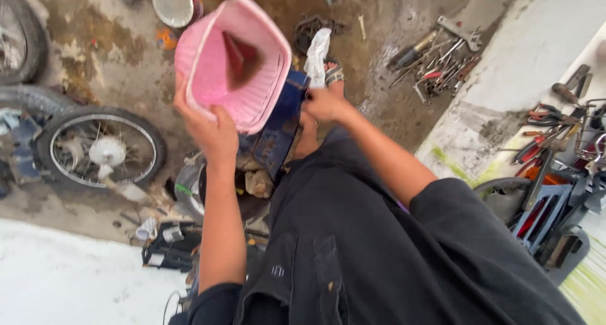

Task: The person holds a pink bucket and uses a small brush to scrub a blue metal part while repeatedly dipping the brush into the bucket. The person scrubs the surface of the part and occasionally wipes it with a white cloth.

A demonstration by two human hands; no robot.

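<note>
L hand fingers clamp the near rim of a pink plastic basket held up w/ its opening facing the camera, R hand fingers pinch a white rag just beside its right edge, above a blue panel; wheel left, tools right on wet floor.

- The pink plastic basket, raised in front, blocks the way to the blue panel behind it.
- A spoked wheel crowds the floor at left.
- Scattered hand tools occupy the right, probably wrenches.
- Bare wet concrete floor between them lies open.
</note>
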